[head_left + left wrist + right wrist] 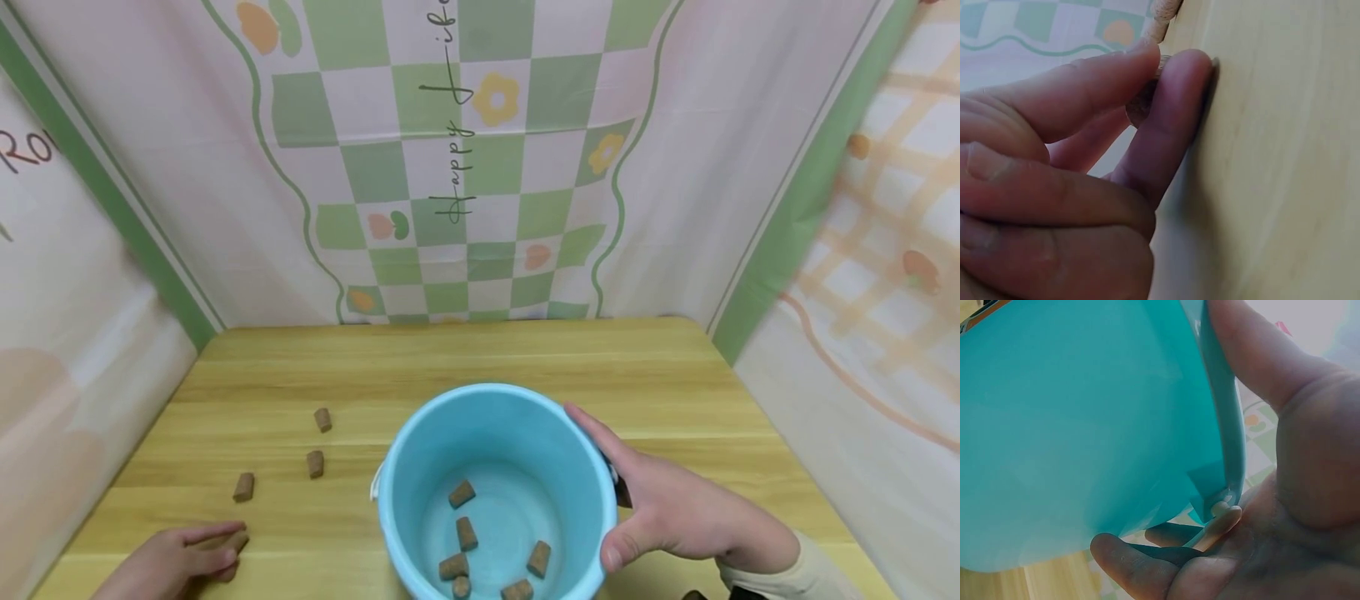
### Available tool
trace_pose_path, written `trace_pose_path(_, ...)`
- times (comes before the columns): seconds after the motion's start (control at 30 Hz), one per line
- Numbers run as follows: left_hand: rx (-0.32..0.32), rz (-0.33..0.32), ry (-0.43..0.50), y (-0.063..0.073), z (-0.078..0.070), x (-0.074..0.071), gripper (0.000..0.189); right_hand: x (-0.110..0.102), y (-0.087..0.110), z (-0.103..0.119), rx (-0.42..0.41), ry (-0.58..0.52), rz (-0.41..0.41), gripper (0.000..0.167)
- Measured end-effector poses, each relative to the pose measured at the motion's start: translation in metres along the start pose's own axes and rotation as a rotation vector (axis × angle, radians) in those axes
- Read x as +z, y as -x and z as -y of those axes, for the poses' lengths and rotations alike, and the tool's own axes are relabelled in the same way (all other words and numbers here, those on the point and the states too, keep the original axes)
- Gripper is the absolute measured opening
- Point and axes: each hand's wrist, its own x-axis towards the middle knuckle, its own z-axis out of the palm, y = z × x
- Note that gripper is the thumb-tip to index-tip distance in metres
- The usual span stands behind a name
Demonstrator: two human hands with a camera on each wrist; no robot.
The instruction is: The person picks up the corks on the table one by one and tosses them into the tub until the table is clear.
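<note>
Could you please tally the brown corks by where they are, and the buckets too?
Corks inside the blue bucket: 6
Corks loose on the table: 3
Corks in the left hand: 1
Buckets, steadied by the right hand: 1
Total: 11

Head view was evenly lit, soft shadows, wide-angle bend at edges, slight blur on side walls. Wrist views were close, soft-focused; left one dim and shadowed.
</note>
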Motion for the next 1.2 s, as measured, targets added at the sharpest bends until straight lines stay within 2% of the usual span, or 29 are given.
trace_pose_path(0.3,0.062,-0.014,-0.022,-0.003,-0.017,0.0,0.061,-0.001,0.0,0.001,0.004,0.012,-0.005,0.121)
trace_pose_path(0.4,0.084,-0.002,0.044,-0.005,-0.023,0.001,0.058,0.0,0.0,0.001,0.001,0.017,-0.005,0.121)
trace_pose_path(0.53,0.103,0.049,0.23,-0.009,-0.033,0.003,0.057,0.0,0.0,0.002,-0.017,0.021,0.0,0.122)
trace_pose_path(0.77,0.162,0.125,0.436,-0.016,-0.05,0.006,0.059,0.001,-0.001,0.001,-0.036,0.01,0.009,0.122)
trace_pose_path(0.97,0.195,0.142,0.48,-0.019,-0.065,0.004,0.063,0.001,-0.001,0.0,-0.032,0.013,0.007,0.121)
trace_pose_path(1.2,0.332,0.141,0.476,-0.021,-0.094,-0.003,0.053,0.0,0.0,-0.001,-0.028,0.024,0.003,0.122)
